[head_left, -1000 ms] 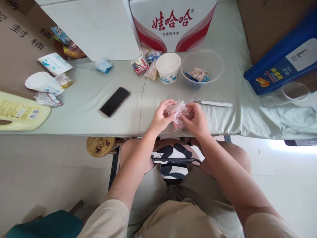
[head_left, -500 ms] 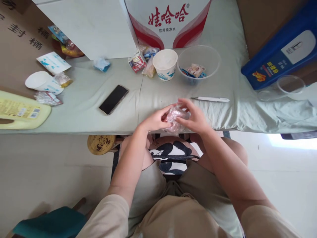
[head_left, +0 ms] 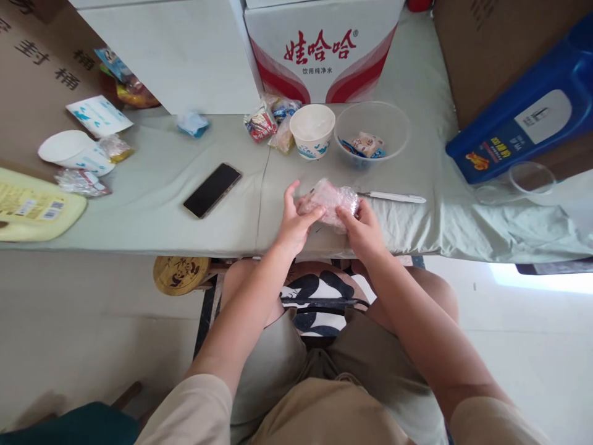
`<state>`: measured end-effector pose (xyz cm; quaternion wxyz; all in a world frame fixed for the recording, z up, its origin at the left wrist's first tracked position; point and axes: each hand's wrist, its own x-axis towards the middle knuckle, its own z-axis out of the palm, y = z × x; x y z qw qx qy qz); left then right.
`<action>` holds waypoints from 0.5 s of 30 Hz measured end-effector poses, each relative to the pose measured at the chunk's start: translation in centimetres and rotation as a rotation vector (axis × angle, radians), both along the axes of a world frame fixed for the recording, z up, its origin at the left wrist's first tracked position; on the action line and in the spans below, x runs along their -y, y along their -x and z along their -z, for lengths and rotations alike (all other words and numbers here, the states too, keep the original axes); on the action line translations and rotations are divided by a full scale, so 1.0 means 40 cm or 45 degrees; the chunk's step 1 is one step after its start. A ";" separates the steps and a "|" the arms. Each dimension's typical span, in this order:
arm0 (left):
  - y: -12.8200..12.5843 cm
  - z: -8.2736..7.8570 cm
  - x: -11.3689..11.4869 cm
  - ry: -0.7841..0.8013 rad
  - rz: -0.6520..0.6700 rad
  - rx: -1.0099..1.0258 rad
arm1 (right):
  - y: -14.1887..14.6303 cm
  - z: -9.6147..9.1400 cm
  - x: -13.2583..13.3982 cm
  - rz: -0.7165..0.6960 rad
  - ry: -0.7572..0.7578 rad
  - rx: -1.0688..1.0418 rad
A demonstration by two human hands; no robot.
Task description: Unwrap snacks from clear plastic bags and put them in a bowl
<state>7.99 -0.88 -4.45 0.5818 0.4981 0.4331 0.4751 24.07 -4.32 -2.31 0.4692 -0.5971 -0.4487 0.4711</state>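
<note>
A crumpled clear plastic packet (head_left: 332,201) with something pinkish inside is held between both hands just above the table's front edge. My left hand (head_left: 295,219) grips its left side, thumb on top and fingers partly raised. My right hand (head_left: 362,227) pinches its right side from below. A white pen-like tool (head_left: 393,197) lies on the cloth just right of the packet. Behind it stand a white paper cup (head_left: 312,129) and a clear plastic bowl (head_left: 372,128) holding a few wrapped snacks.
A black phone (head_left: 212,190) lies left of my hands on the grey-green cloth (head_left: 152,198). Snack packets (head_left: 269,121), a tipped paper cup (head_left: 74,150), a yellow bottle (head_left: 37,212), a blue bottle (head_left: 519,127), a red-white carton (head_left: 322,52) and clear cups (head_left: 530,179) line the table.
Both hands have carried the packet a little forward onto the table, and my grip has shifted around it. The camera view has tilted slightly.
</note>
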 end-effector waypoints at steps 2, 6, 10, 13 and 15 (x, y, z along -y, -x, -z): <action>-0.018 0.008 0.003 0.037 -0.079 0.078 | 0.015 0.005 0.001 0.049 -0.022 -0.031; -0.037 -0.001 0.016 0.002 0.002 0.043 | 0.026 0.000 0.001 0.074 -0.084 -0.064; -0.017 -0.010 0.010 -0.124 -0.059 -0.138 | -0.037 -0.019 -0.022 0.028 -0.270 0.152; 0.022 -0.014 -0.011 -0.150 -0.182 -0.225 | -0.124 -0.022 -0.048 0.219 -0.421 0.757; 0.048 -0.016 -0.022 -0.156 -0.251 -0.218 | -0.173 -0.013 -0.060 0.274 -0.391 1.111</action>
